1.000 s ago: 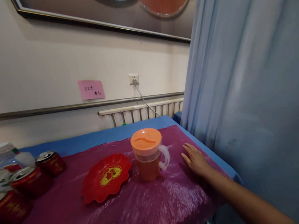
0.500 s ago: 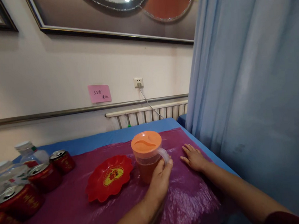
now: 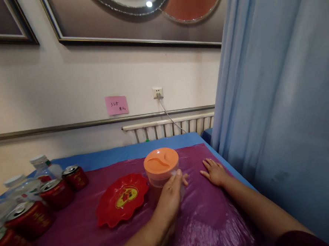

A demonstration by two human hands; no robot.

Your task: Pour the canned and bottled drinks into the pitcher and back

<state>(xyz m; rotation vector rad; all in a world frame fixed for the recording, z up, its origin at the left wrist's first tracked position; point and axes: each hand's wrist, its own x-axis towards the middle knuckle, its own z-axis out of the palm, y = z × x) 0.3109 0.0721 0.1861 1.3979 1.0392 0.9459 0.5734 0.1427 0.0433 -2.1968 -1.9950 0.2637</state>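
Observation:
A clear plastic pitcher with an orange lid stands upright on the purple plastic sheet. It holds a brownish liquid, mostly hidden behind my left hand. That hand is closed at the pitcher's handle side, thumb on top, with fingertips poking out to the right; the handle itself is largely covered. My right hand lies flat on the sheet to the right, fingers spread and holding nothing. Just left of the pitcher is a red scalloped plate with a yellow printed centre.
Several red drink cans and clear plastic bottles stand along the left. Blue cloth covers the table beneath the sheet. A blue curtain hangs at the right. Behind the table are a radiator and a plugged-in cord.
The pitcher has turned so its handle points more towards me, behind my left hand. My fingertips now show past its right side. The right hand stays flat; the view has shifted slightly.

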